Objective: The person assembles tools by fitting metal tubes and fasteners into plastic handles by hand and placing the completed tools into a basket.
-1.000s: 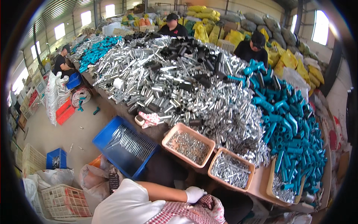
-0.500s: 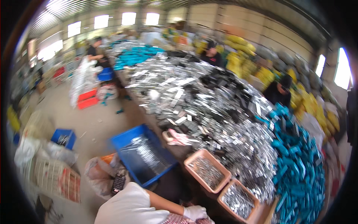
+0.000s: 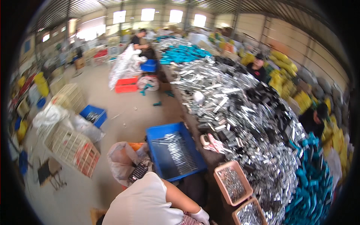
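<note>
Lying ahead of the glove: a blue bin (image 3: 161, 157), set forward and a little to the left of the left hand (image 3: 201, 216), apart from it and not touched.
Bin's long axis: pointed away from the body, the far end swung slightly leftward; what it is rested on is hidden.
Rods in the bin: thin metal rods (image 3: 182, 155) are laid side by side in a row along the bin's length, each placed roughly crosswise.
Left hand: gloved in white, held low by a checked apron (image 3: 190, 221); the fingers are not clearly shown, so whether anything is gripped cannot be told.
Right hand: not shown, so only the left can be placed against the bin.
Trays: a pink tray (image 3: 243, 200) of small parts is seen ahead and to the right of the glove; a second tray (image 3: 235, 215) is placed more directly rightward, cut by the lower edge.
Tabletop: a heap of metal tubes (image 3: 225, 101) is carried beyond the trays, with teal pipes (image 3: 311, 191) at the right.
Left of the bin: a plastic bag (image 3: 120, 157) is set close by.
Beyond the heap: a co-worker (image 3: 258, 69) in black is seen.
</note>
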### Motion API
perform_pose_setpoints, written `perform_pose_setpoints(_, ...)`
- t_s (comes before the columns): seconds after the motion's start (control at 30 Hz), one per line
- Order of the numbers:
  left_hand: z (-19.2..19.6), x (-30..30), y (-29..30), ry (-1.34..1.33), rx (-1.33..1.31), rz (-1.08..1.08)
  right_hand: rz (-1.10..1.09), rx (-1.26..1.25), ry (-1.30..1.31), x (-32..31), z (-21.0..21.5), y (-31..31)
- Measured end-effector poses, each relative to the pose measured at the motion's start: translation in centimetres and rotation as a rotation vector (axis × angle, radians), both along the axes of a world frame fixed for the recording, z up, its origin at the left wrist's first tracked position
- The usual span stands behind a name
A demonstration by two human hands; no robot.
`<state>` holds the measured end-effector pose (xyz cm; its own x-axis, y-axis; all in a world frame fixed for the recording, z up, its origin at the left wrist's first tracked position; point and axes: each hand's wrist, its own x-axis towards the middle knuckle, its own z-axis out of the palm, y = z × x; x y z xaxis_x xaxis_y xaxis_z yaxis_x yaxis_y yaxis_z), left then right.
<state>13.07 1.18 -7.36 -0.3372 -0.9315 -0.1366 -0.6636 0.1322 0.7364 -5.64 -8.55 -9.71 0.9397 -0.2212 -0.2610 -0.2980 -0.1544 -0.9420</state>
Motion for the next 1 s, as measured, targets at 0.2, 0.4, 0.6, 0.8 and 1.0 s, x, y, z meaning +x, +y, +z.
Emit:
perform_pose_setpoints(0.2, 4.2, -1.2, 2.0, -0.240, 0.142, 0.193, -0.059, -0.551, 0.056, 1.7, -0.1, 0.3)
perform_pose_setpoints(0.4, -0.1, -2.8, 1.4, -0.518, -0.019, 0.452, -0.350, -0.546, -0.326, 0.7, -1.0, 3.5)
perform_pose_setpoints(0.6, -5.1, -1.7, -0.2, -0.509, -0.175, 0.397, -0.111, -0.714, 0.071, 1.7, 1.4, 3.0)
perform_pose_setpoints(0.8, -6.1, -1.6, -2.6, -0.575, -0.146, 0.385, -0.041, -0.598, 0.278, 1.2, 2.6, 1.1)
perform_pose_setpoints(1.0, -4.7, 0.1, -1.3, -0.778, -0.236, 0.161, -0.194, -0.768, 0.519, 1.6, 7.0, -0.3)
